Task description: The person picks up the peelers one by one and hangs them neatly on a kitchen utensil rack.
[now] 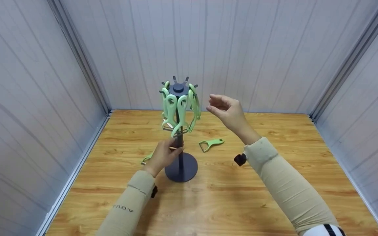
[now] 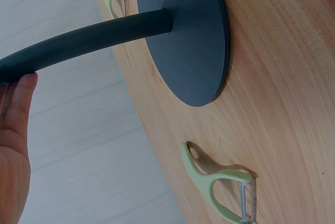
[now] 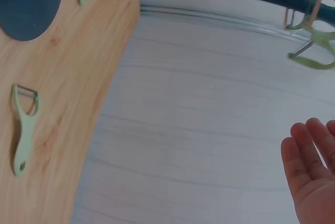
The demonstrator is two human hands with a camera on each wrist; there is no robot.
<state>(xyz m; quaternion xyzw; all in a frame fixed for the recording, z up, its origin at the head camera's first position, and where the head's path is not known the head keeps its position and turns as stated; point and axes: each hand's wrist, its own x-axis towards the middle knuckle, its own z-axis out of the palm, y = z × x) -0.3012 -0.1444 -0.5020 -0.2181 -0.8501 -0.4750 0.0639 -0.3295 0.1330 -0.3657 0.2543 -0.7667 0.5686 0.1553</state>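
A dark rack (image 1: 181,172) with a round base stands upright on the table. Several green peelers (image 1: 181,111) hang by their handle holes from the hooks around its top. My left hand (image 1: 163,154) grips the pole (image 2: 99,38) below the hanging peelers, thumb on one side and fingers on the other. To the right of the hanging peelers, my right hand (image 1: 229,113) is held up with loosely bent fingers and nothing in it; the right wrist view shows its bare palm (image 3: 316,192). At the far side, two of the hooks (image 1: 180,79) carry no peeler.
One loose green peeler (image 1: 212,143) lies on the wooden table (image 1: 241,196) right of the base. Another peeler (image 2: 207,182) lies to the left, partly hidden by my left hand in the head view. Pale panel walls (image 1: 225,49) enclose the table on the back and both sides.
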